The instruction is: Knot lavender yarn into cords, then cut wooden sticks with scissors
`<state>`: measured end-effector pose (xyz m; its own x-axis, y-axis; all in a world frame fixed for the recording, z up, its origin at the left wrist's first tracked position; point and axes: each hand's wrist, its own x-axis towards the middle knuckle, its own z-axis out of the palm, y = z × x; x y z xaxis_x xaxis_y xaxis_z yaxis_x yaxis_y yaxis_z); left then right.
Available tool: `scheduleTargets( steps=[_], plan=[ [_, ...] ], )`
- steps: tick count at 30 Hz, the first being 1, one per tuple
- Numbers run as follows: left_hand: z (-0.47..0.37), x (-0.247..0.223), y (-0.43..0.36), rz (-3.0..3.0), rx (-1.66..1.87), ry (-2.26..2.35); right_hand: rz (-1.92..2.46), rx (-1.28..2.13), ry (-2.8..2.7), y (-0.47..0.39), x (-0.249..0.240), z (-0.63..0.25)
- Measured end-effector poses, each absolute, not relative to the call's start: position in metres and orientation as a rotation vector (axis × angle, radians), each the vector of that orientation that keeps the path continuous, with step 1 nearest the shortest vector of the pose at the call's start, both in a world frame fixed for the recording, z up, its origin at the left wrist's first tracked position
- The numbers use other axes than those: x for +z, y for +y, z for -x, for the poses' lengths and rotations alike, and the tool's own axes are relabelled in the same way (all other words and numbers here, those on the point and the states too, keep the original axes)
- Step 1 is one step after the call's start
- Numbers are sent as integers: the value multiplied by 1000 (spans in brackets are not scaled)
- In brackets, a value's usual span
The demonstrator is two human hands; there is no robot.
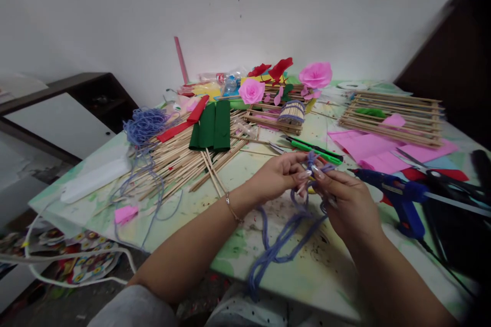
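Purple yarn (294,224) pinched tight in left hand (282,173) and right hand (351,202), both nearly closed. Knotting looks partly done; loose strands (271,252) toward 6 o'clock appear unworked

"Reaching in over the near edge of the desk (238,241)?"

"Yes, with left forearm (201,237) and right forearm (395,271) angled towards each other."

"And beyond that edge?"

"Holding left hand (278,173) and right hand (353,196) close together, pinching with bent fingers (339,185)."
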<state>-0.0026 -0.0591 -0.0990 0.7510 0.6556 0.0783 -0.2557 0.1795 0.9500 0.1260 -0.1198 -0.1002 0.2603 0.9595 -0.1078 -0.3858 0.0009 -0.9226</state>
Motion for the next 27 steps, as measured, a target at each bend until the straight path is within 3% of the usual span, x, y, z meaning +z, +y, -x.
scheduleTargets(
  steps=[4, 13, 27],
  plan=[
    [7, -100, -54, -1139, 661, 373, 1084, 1184, -712, -120, -102, -125],
    [7, -88, -59, -755, 466, 482, 1220, 784, -931, -115, -117, -131],
    [-3, -103, -64, -827, 853, 568, 1287, 994, -797, -116, -107, -124]
  ],
)
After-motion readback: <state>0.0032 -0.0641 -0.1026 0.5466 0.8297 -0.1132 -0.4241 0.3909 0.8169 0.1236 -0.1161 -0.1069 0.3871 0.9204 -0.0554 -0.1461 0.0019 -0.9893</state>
